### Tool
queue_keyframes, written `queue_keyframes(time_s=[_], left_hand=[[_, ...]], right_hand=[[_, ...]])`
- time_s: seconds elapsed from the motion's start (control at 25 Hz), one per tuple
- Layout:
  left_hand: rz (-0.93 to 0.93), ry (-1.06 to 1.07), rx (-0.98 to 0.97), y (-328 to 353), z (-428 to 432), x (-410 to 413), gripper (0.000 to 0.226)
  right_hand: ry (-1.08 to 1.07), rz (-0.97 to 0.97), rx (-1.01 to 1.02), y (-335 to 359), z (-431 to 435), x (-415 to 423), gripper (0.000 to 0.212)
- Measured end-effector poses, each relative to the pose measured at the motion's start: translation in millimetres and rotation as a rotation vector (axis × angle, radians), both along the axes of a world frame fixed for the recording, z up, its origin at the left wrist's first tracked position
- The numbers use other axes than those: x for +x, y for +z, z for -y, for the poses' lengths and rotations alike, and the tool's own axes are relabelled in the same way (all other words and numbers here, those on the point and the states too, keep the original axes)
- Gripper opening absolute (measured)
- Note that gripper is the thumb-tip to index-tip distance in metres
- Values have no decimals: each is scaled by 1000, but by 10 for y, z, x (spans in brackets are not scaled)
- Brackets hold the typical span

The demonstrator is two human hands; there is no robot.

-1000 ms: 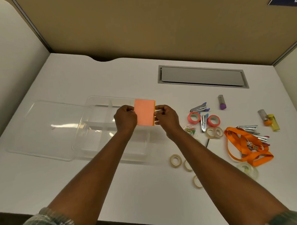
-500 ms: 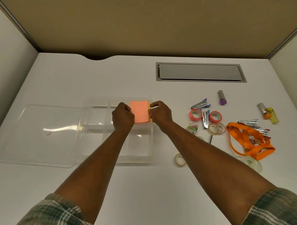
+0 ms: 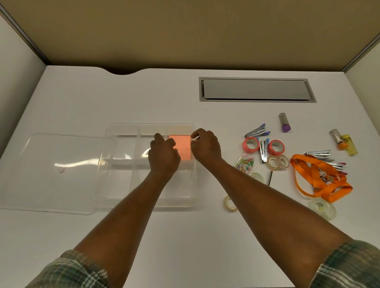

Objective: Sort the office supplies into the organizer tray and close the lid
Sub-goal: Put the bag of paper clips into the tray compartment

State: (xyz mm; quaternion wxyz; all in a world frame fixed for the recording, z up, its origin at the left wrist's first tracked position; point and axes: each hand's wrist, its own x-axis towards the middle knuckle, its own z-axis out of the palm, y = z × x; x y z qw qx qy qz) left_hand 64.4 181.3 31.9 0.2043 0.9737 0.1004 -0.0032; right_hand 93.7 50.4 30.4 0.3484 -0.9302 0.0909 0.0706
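1 orange pad (image 3: 182, 147) in tray (image 3: 123, 125); 2 pink tape rolls (image 3: 250, 145) (image 3: 276, 147).

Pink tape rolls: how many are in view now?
2. One pink tape roll lies left of the small stapler, the second pink tape roll right of it, both on the desk outside the organizer tray. The right forearm may hide others.

Even overhead light, lid (image 3: 55, 169) glare, wide-angle edge bending.
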Motion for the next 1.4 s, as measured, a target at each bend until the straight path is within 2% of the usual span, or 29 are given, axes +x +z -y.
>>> queue_keyframes(time_s=[0.24,0.44,0.68,0.88,1.0,1.12,1.2,1.32,1.4], left_hand=[[59,-26,-62,145,245,-10,32],[126,-236,-196,216,800,-144,30],[12,-350,-173,56,1562,-342,31],[-148,-238,-150,-125,1958,-420,40],[-211,-198,-20,-216,2100,-464,50],[-238,-218,92,-302,2168,-524,54],[-230,-190,101,-333,2208,-559,48],[-196,-129,91,-325,2268,-599,28],[-182,-85,106,-320,2280,-624,19]], right_hand=[[33,60,74,58,237,-208,24],[-52,116,120,116,852,-462,12],[-172,79,73,19,1889,-797,14],[-208,-157,-35,-198,2475,-1013,30],[-143,-305,-116,-348,2592,-1090,47],[-82,-322,-189,-417,2580,-1110,62],[-56,-290,-215,-412,2563,-1088,53],[-20,-267,-209,-411,2603,-1084,29],[-16,-284,-183,-386,2664,-1081,27]])
